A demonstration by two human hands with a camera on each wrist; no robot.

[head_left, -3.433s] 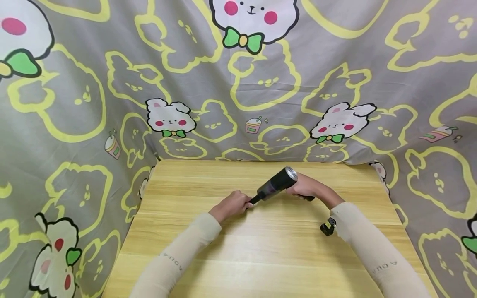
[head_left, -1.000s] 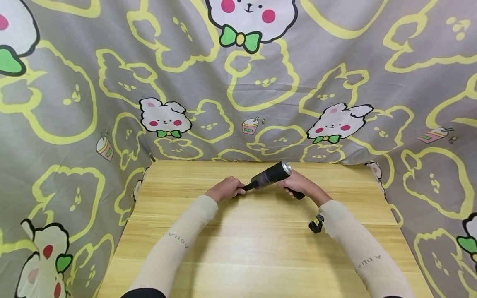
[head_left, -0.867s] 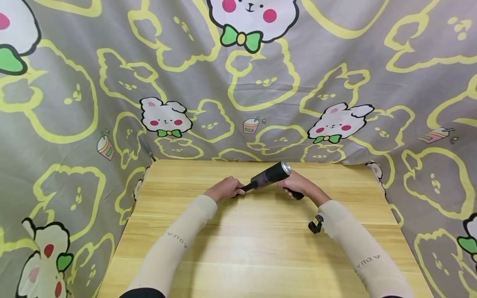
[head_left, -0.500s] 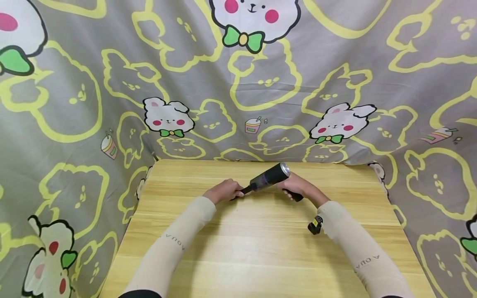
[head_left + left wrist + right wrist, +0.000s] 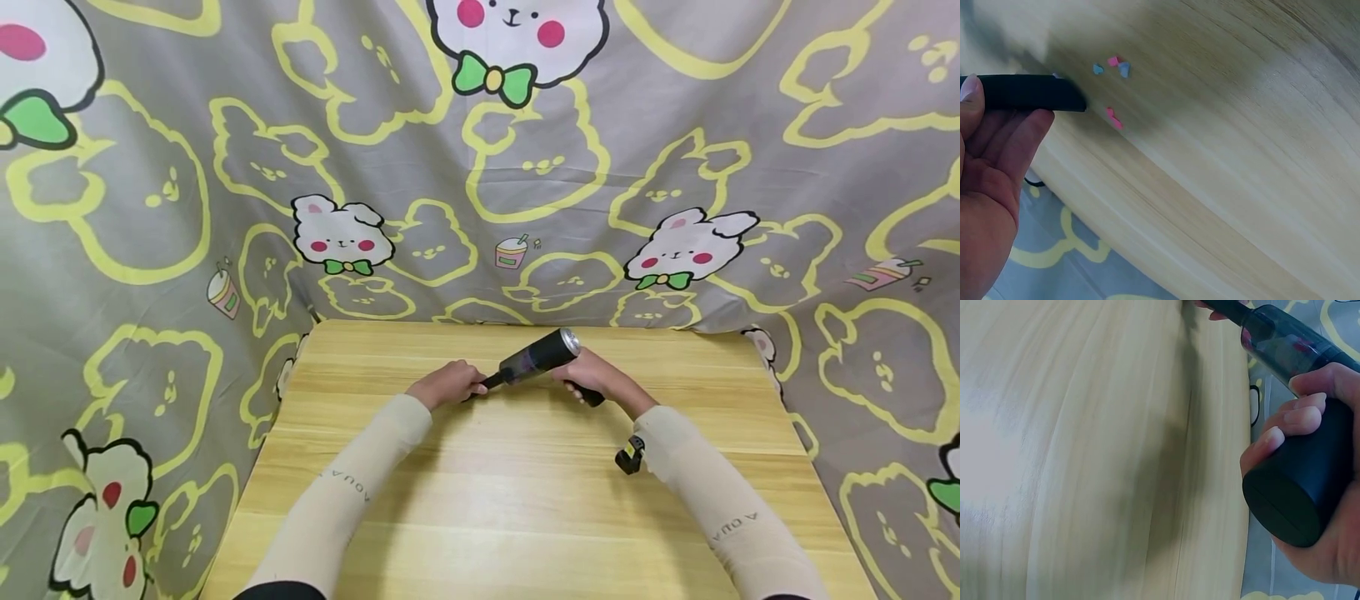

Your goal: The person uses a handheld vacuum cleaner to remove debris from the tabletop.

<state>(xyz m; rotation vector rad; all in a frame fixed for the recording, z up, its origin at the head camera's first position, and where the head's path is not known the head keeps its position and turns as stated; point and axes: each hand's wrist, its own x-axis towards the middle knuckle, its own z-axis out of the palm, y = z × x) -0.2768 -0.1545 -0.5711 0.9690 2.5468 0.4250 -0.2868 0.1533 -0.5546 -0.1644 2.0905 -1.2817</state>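
A black handheld vacuum cleaner (image 5: 540, 354) tilts over the far part of the table, its silver end up to the right. My right hand (image 5: 592, 372) grips its handle (image 5: 1300, 475), fingers wrapped around it. The see-through dust chamber (image 5: 1285, 344) has some reddish bits inside. My left hand (image 5: 447, 383) holds the slim nozzle (image 5: 1035, 92), thumb on top and fingers beneath. Just beyond the nozzle's tip, in the left wrist view, lie small pink scraps (image 5: 1114, 118) and blue scraps (image 5: 1124, 69). Whether the tip touches the wood is unclear.
The light wooden table (image 5: 495, 500) is enclosed at the back and sides by a grey curtain (image 5: 540, 196) with cartoon bunnies. A small black device (image 5: 630, 455) juts from the right wrist. A dark loop (image 5: 1255, 403) shows by the table edge.
Over the last seconds both hands have shifted left with the vacuum cleaner, which now lies at a flatter angle. During the last half second it moved slightly further left. Both holds stay the same.
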